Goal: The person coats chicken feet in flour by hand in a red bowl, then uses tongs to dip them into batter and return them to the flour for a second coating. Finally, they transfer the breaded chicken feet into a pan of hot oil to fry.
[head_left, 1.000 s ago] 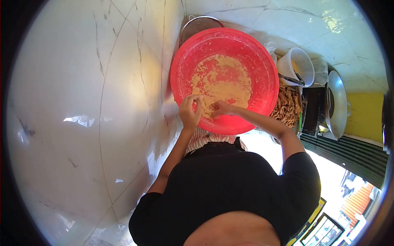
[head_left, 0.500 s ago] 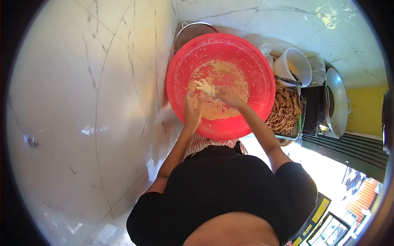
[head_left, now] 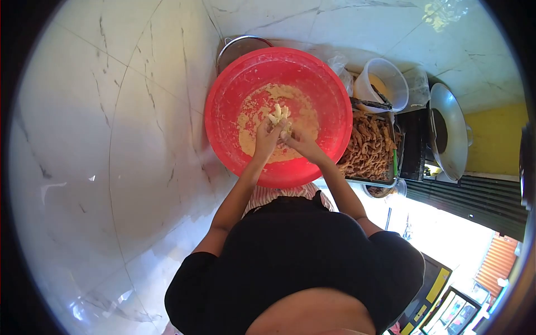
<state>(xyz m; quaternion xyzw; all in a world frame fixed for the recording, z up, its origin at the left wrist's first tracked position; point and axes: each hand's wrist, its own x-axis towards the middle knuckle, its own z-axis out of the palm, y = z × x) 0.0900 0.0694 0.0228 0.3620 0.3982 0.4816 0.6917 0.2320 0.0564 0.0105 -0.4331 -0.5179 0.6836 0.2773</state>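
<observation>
A clump of pale, flour-coated strips (head_left: 279,113) is held over the red basin (head_left: 223,100); what food lies under the coating I cannot make out. My left hand (head_left: 268,138) has its fingers closed around the lower left of the clump. From the right, my right hand (head_left: 302,143) grips the same clump with bent fingers, its tips partly hidden. Below both hands, loose yellowish flour (head_left: 304,106) covers much of the basin floor, crumbly toward the left.
Right of the basin stands a tray of brown fried pieces (head_left: 371,148). Behind it are a white plastic tub (head_left: 399,84) and a clear plastic bag (head_left: 339,70). A large metal wok (head_left: 455,134) leans farther right. A marbled wall (head_left: 72,139) rises at the left.
My right hand has come in closer to my left, and both now close on the clump. The view has shifted, so the basin appears farther left.
</observation>
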